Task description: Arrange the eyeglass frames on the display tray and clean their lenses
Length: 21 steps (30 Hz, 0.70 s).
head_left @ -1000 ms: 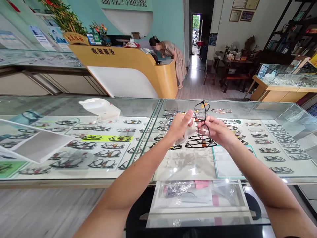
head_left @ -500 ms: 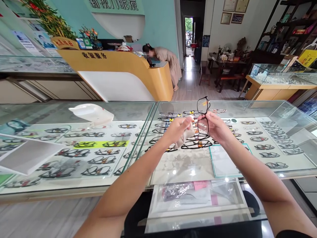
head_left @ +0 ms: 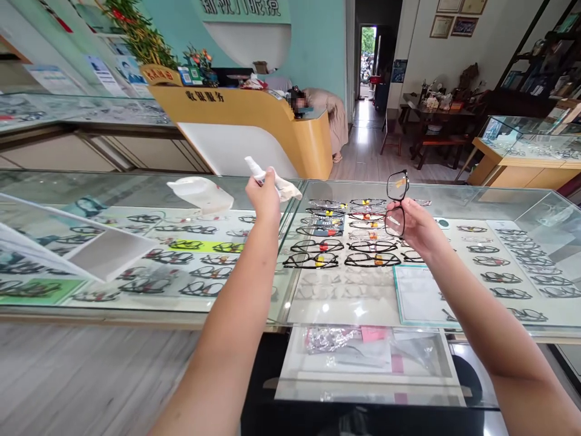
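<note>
In the head view, my right hand grips a pair of dark-framed eyeglasses by the middle, holding them on end above the display case. One lens is up, the other down. Away to the left, my left hand is closed around a crumpled pale cloth. A slim white piece with a narrow tip sticks out of the same fist; its kind is unclear. Left of this hand, a white curved holder rests on the glass. Beneath the glass lie rows of eyeglass frames.
A white open box stands on the left glass. A teal-edged white tray lies near my right forearm. Below the case's front edge is a drawer with plastic packets. Past the case, a person bends over a yellow counter.
My left hand has moved left, away from the eyeglasses, with the cloth; the white tip now shows. The eyeglasses stay in my right hand. The whole view has shifted slightly leftward.
</note>
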Motion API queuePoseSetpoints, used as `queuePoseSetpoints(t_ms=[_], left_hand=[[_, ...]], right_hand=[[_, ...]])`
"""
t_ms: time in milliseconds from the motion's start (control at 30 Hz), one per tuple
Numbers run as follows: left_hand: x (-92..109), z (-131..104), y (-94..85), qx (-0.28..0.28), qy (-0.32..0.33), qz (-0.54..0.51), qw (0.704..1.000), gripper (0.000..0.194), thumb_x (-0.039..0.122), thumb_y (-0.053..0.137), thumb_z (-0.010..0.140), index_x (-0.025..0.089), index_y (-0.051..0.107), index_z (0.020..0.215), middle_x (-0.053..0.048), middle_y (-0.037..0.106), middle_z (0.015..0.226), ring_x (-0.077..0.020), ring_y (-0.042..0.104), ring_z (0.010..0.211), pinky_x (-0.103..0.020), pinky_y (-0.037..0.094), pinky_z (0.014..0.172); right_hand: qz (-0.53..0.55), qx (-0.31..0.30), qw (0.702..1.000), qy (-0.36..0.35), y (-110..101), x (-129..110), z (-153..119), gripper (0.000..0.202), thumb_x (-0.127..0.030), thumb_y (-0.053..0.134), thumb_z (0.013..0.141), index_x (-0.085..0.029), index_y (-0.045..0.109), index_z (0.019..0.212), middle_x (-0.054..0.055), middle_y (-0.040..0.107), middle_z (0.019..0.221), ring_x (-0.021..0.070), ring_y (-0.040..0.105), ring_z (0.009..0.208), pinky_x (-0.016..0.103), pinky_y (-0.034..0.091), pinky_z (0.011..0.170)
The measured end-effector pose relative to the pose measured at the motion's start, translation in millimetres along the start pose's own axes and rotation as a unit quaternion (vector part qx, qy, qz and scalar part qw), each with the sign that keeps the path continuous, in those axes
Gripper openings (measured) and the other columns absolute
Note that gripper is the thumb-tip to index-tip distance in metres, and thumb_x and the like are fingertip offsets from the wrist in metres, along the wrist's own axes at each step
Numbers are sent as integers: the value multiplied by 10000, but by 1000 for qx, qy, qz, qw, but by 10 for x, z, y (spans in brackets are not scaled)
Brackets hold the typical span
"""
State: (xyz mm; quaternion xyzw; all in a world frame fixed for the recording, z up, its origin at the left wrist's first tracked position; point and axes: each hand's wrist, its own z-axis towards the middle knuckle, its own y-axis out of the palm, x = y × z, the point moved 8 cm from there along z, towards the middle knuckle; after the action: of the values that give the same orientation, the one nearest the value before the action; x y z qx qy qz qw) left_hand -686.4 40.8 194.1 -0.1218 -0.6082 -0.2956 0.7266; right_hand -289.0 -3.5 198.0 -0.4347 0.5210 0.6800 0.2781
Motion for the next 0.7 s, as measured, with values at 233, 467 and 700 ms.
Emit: queuePoseSetpoints(t_ms=[233,467,700], left_hand=[[-236,222,-250,33,52,177,982,187,367,675,940,203,606,884,-59,681,897,-260,690,980,-391,552,999],[-519,118,-30,-102,58,340,933,273,478,610,991,212,659,948,-142,737,1012,-375,697,1113,-507,509,1077],[-740,59,125,-178,64,360,914,377,540,550,1019,188,684,1021,-214,744,1111,-420,688,1155,-527,511,1061]], right_hand=[[-19,16,1000,-5,-79,-29,29,376,-464,977,732,-259,666,787,-4,790,964,148,714,848,305,646,878],[-26,12,1000,-11,-104,-34,52,379,-471,970,742,-261,659,799,0,774,939,158,701,850,308,633,850],[-29,21,999,-12,-107,-51,42,401,-485,974,734,-257,647,771,-2,784,968,143,671,816,274,611,770]])
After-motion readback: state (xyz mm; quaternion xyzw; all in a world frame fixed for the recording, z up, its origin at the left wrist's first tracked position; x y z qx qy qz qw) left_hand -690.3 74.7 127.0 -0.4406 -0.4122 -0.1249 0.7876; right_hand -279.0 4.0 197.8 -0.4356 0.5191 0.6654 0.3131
